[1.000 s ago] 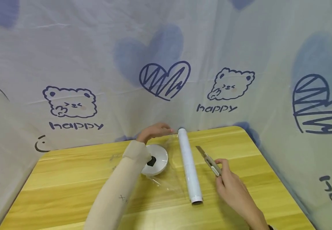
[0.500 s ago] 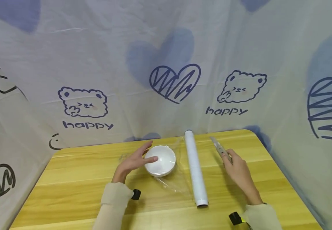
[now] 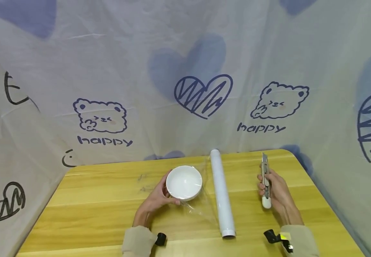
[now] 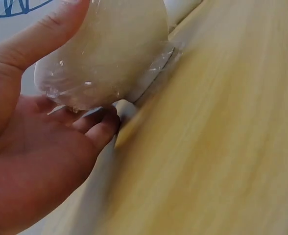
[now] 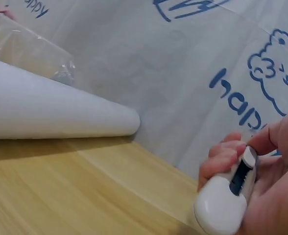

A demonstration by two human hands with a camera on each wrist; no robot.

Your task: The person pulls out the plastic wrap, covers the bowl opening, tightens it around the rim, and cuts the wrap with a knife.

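Observation:
A white bowl (image 3: 184, 182) stands toward the back of the table with clear cling film about it. My left hand (image 3: 157, 198) grips its left side, thumb at the near side. In the left wrist view the film is crinkled over the outside of the bowl (image 4: 109, 54), and the fingers curl beneath it. My right hand (image 3: 280, 191) holds a utility knife (image 3: 265, 184) upright, blade end up. The right wrist view shows the thumb and fingers around the white handle of the knife (image 5: 222, 205). To the bowl's right lies a roll of cling film (image 3: 222, 192).
Loose clear film (image 3: 204, 203) spreads between the bowl and the roll. The wooden table (image 3: 101, 210) ends at a hanging printed cloth (image 3: 146, 64) behind and at the sides. Black wrist mounts (image 3: 161, 239) sit at both cuffs.
My left hand has come back from the table's far edge, over the bowl, to grip its left side. My right hand has moved right and turned the knife upright.

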